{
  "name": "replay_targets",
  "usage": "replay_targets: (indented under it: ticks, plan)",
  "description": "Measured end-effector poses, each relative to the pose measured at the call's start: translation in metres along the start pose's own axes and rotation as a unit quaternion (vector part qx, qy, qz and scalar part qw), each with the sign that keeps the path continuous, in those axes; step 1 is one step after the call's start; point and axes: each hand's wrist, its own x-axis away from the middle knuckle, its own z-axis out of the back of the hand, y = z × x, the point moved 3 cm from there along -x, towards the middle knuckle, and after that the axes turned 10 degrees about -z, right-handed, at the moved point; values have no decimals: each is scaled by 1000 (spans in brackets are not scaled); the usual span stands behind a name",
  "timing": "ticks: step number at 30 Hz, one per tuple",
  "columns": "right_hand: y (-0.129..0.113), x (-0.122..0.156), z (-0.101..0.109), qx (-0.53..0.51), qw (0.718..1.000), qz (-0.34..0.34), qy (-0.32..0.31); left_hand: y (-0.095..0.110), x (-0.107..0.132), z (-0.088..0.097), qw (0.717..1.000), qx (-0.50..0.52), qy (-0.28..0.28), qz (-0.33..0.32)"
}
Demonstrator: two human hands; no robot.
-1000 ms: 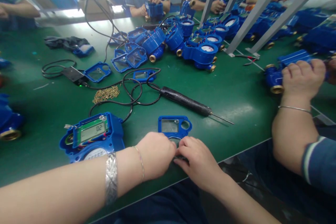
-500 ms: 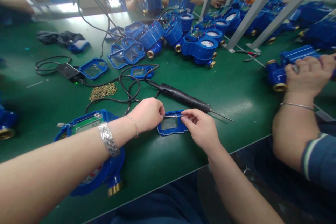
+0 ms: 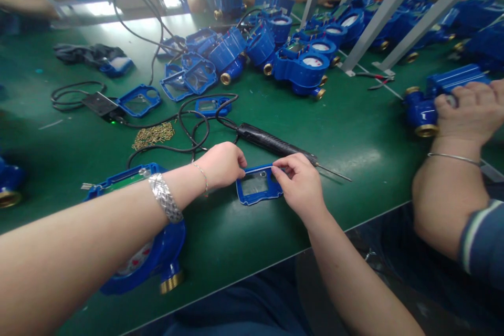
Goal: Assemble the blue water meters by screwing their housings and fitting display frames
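A blue cover frame (image 3: 255,187) with a clear window lies flat on the green table (image 3: 354,136) in front of me. My left hand (image 3: 222,164) is pinched shut at the frame's top left corner. My right hand (image 3: 301,184) is pinched shut at its top right corner. Between the two pinches a thin clear strip (image 3: 260,169) lies along the frame's top edge. Under my left forearm sits a blue water meter (image 3: 134,265) with a brass fitting, its top open.
A black electric screwdriver (image 3: 275,144) with its coiled cable lies just behind the frame. A pile of small brass screws (image 3: 153,135) is to the left. Several blue meters (image 3: 301,71) and covers crowd the back. A co-worker's hand (image 3: 468,110) grips a meter at right.
My hands rose from the table's near edge with the thin strip stretched between them, then came down onto the top edge of the blue frame.
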Motion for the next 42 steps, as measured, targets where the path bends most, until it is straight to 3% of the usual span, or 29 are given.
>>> replay_targets:
  ticks: [7, 13, 24, 32, 42]
  plan:
    - [3, -3, -2, -4, 1000, -4, 1, -3, 2, 1, 995, 21, -97, -14]
    - [4, -4, -4, -18, 1000, -8, -6, 4, 3, 1, 995, -20, -86, -37]
    - [2, -4, -4, -60, 998, -13, -22, 1, 5, -3, 994, 7, -96, -52]
    - [2, -4, -4, -71, 997, -22, -27, -6, 4, -7, 986, 87, -138, -42]
    - [5, -6, -6, -68, 996, -43, -37, -9, 4, -9, 978, 162, -131, -6]
